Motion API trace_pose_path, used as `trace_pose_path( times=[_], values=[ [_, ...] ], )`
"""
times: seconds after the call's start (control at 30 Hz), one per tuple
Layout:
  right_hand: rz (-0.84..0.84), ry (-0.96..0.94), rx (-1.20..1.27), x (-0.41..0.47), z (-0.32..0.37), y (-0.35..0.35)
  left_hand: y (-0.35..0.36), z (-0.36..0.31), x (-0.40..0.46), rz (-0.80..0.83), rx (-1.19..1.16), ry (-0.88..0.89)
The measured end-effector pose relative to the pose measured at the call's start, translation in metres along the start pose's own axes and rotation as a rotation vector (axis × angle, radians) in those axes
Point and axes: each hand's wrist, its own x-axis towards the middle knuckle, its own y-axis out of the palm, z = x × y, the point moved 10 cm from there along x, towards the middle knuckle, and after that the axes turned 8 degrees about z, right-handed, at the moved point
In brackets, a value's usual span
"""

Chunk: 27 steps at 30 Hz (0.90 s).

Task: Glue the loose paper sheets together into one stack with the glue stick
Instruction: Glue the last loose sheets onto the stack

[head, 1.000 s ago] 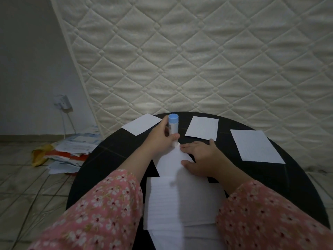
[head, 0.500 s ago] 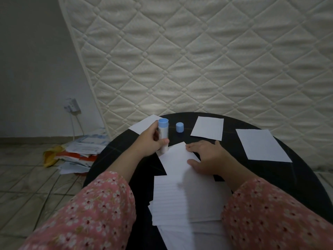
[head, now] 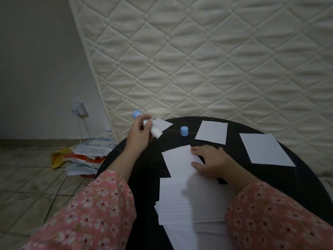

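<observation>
The left hand [head: 138,136] grips the uncapped glue stick [head: 150,128] tilted above the bench [head: 140,177] — its blue cap [head: 184,131] stands between the hands. The right hand [head: 212,162] lies flat (fingers straight) on the top sheet [head: 180,159] of the paper pile [head: 182,204] beneath it.

Counter [head: 144,177] before me, mattress [head: 216,60] upright behind it. Paper stack [head: 187,201] nearest me at centre; my right hand [head: 212,162] rests on its top sheet [head: 180,159]. Cap [head: 184,131] stands behind that. Three single sheets lie along the far edge. My left hand [head: 138,134] holds the glue stick [head: 150,127] above the counter's left edge. Papers [head: 86,157] lie on the floor, left.
</observation>
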Motion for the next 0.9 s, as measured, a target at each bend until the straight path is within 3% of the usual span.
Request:
trace_pose_path(
  times=[0.13, 0.2, 0.4, 0.57, 0.77, 0.9],
  values=[
    [-0.053, 0.05, 0.0, 0.0, -0.012, -0.003, 0.01, 0.022, 0.001, 0.089, -0.375, -0.163],
    [-0.077, 0.08, -0.005, -0.001, -0.02, -0.005, 0.017, 0.026, -0.003, 0.144, -0.431, -0.203],
    [-0.094, 0.123, -0.007, -0.005, -0.034, -0.008, 0.028, 0.022, -0.013, 0.16, -0.266, -0.172],
    [-0.142, 0.093, -0.031, -0.004, -0.029, -0.012, 0.024, 0.027, -0.012, 0.156, 0.143, -0.209],
    [-0.034, 0.053, -0.112, 0.0, -0.014, -0.007, 0.018, 0.034, -0.014, 0.151, 0.264, -0.179],
    [-0.067, 0.014, -0.146, -0.001, 0.0, -0.01, 0.011, 0.029, -0.013, 0.093, 0.376, -0.172]
  ],
)
